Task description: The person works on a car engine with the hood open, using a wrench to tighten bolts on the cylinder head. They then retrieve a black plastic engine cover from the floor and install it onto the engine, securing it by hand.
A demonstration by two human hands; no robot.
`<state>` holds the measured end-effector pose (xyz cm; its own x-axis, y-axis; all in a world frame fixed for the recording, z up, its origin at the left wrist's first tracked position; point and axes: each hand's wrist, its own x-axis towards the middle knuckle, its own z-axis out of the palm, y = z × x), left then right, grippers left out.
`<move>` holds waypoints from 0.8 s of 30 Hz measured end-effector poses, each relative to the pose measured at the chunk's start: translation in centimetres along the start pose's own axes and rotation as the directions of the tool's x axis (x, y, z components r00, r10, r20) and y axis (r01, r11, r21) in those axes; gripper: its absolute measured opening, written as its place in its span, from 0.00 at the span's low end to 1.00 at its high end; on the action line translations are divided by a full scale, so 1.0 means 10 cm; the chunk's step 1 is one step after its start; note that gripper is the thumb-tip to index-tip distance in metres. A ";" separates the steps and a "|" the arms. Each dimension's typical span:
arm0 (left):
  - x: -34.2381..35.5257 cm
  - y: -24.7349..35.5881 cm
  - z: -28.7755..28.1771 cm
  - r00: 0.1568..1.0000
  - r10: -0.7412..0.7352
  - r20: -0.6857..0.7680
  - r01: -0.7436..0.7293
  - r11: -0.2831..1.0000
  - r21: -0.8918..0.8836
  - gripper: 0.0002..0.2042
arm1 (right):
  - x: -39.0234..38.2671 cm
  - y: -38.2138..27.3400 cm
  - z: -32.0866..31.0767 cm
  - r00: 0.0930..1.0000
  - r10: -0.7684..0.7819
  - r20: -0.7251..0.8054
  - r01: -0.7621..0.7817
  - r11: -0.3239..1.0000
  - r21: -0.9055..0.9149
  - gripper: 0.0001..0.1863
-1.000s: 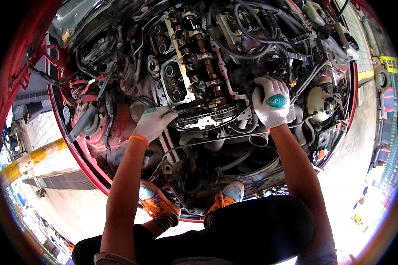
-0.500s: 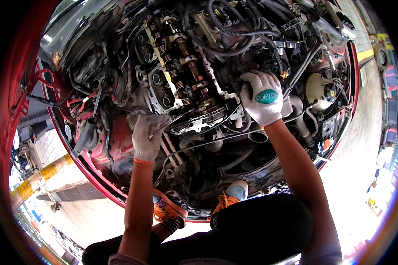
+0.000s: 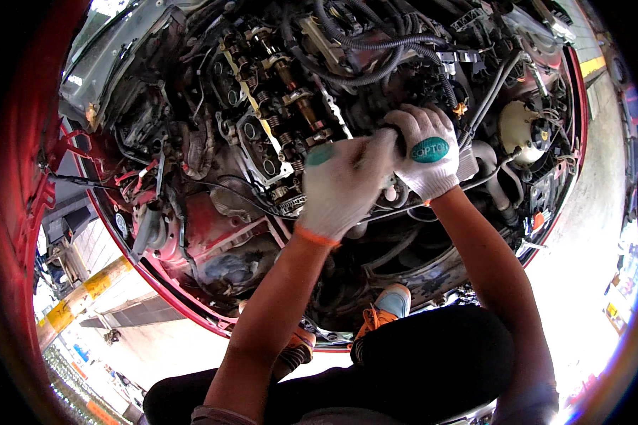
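My left hand (image 3: 344, 177), in a white glove with an orange cuff, is smeared by motion over the front end of the opened engine, its fingers close against my right hand (image 3: 422, 152). The curled fingers of my right glove rest at the engine's right side, and what they grip is hidden. Under and behind my hands are the exposed camshaft (image 3: 301, 103) and part of the timing chain (image 3: 290, 202), mostly covered by the left glove. A thin black cable (image 3: 241, 195) runs toward my left hand from the left.
Corrugated hoses (image 3: 383, 42) cross the back of the bay, and a pale reservoir (image 3: 517, 134) sits at right. A red body panel (image 3: 32, 177) rises at far left, beside a yellow striped bar (image 3: 78, 301). My orange shoes (image 3: 376, 319) rest on the bay's front.
My left hand has swung rightward and a little up from the engine's left front to beside my right hand, covering more of the chain. My right hand has shifted only slightly.
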<state>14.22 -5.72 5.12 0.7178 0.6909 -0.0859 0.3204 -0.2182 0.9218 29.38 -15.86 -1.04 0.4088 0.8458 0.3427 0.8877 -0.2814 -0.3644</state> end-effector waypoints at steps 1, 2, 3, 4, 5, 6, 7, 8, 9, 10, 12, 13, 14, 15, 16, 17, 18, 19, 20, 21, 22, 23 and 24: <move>0.10 -0.01 0.11 0.996 0.083 -0.023 -0.080 0.988 0.131 0.21 | 0.00 -0.01 -0.03 1.000 0.008 0.001 -0.008 1.000 -0.010 0.16; 0.23 -0.04 0.17 0.997 0.070 -0.012 -0.066 0.980 0.188 0.21 | 0.00 -0.02 -0.05 1.000 0.014 0.002 -0.014 1.000 -0.019 0.16; 0.35 -0.08 0.22 0.999 0.053 -0.003 -0.050 0.966 0.253 0.22 | 0.00 -0.02 -0.04 1.000 0.012 0.021 -0.012 1.000 -0.010 0.17; 0.48 -0.08 0.27 0.999 0.036 0.007 -0.037 0.949 0.313 0.23 | -0.01 -0.02 -0.05 1.000 0.009 0.010 -0.009 0.999 -0.042 0.18; 0.47 -0.07 0.28 0.998 -0.059 0.017 0.053 0.962 0.270 0.24 | -0.02 -0.02 -0.04 1.000 0.016 0.021 -0.015 0.999 -0.042 0.18; 0.47 -0.03 0.28 0.988 -0.152 0.031 0.141 0.965 0.223 0.26 | -0.03 -0.02 -0.04 0.999 0.023 0.032 -0.022 0.999 -0.047 0.19; 0.47 -0.05 0.30 0.983 -0.186 -0.002 0.183 0.966 0.182 0.27 | -0.04 -0.02 -0.04 0.998 0.037 0.059 -0.033 0.997 -0.075 0.19; 0.46 -0.05 0.32 0.985 -0.170 -0.036 0.173 0.971 0.163 0.27 | -0.02 -0.01 -0.01 0.996 0.043 0.072 -0.038 0.997 -0.072 0.19; 0.44 -0.05 0.33 0.986 -0.151 -0.075 0.160 0.977 0.139 0.27 | -0.03 -0.02 -0.01 0.997 0.039 0.066 -0.034 0.996 -0.078 0.19; 0.43 -0.05 0.33 0.984 -0.133 -0.115 0.147 0.982 0.116 0.26 | -0.03 -0.03 -0.01 0.998 0.034 0.060 -0.029 0.996 -0.084 0.18; 0.50 -0.08 0.29 0.994 0.031 -0.101 -0.008 0.974 0.225 0.24 | 0.01 -0.02 0.00 0.997 0.027 0.074 -0.016 0.989 -0.146 0.19; 0.46 -0.07 0.29 0.995 0.011 -0.102 0.007 0.985 0.170 0.23 | -0.01 -0.03 0.00 0.997 0.024 0.068 -0.014 0.989 -0.146 0.20; 0.42 -0.07 0.27 0.995 -0.008 -0.103 0.020 0.993 0.115 0.22 | -0.02 -0.05 -0.01 0.998 0.021 0.062 -0.012 0.989 -0.146 0.20; 0.42 -0.11 0.24 0.995 0.050 -0.090 -0.042 0.995 0.094 0.21 | -0.02 -0.03 0.00 0.999 -0.013 0.034 0.017 0.992 -0.122 0.20; 0.41 -0.12 0.24 0.989 0.062 -0.138 -0.050 0.995 0.087 0.21 | -0.03 -0.02 0.01 0.999 -0.020 0.033 0.024 0.989 -0.147 0.20; 0.40 -0.12 0.27 0.980 0.073 -0.185 -0.059 0.995 0.081 0.21 | -0.02 -0.01 0.01 0.999 -0.030 0.022 0.032 0.989 -0.147 0.20; 0.36 -0.14 0.30 0.972 0.073 -0.224 -0.058 0.996 0.075 0.21 | -0.03 -0.03 0.02 0.999 -0.031 0.020 0.034 0.989 -0.144 0.19; 0.37 -0.18 0.30 0.956 0.169 -0.242 -0.128 0.976 0.175 0.21 | -0.03 -0.04 0.04 0.999 -0.039 0.022 0.042 0.988 -0.151 0.19; 0.37 -0.21 0.31 0.962 0.133 -0.239 -0.092 0.980 0.177 0.21 | -0.02 -0.03 0.06 0.999 -0.046 0.022 0.049 0.986 -0.157 0.19; 0.37 -0.18 0.30 0.970 0.099 -0.223 -0.060 0.982 0.177 0.21 | -0.03 -0.02 0.05 0.999 -0.041 0.021 0.044 0.985 -0.169 0.18; 0.36 -0.14 0.29 0.976 0.066 -0.206 -0.029 0.984 0.178 0.21 | -0.04 -0.01 0.04 0.999 -0.028 0.031 0.032 0.986 -0.161 0.18; 0.34 -0.14 0.28 0.978 0.073 -0.198 -0.045 0.989 0.140 0.21 | -0.05 -0.01 0.02 0.999 -0.014 0.040 0.020 0.988 -0.154 0.17; 0.33 -0.14 0.25 0.978 0.082 -0.194 -0.062 0.992 0.109 0.21 | -0.04 -0.02 0.02 0.999 -0.003 0.044 0.009 0.990 -0.140 0.17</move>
<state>17.68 -4.92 2.64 0.6082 0.7911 0.0650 0.3407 -0.3341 0.8788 29.00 -16.02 -1.23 0.3967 0.8658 0.3048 0.9122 -0.3347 -0.2364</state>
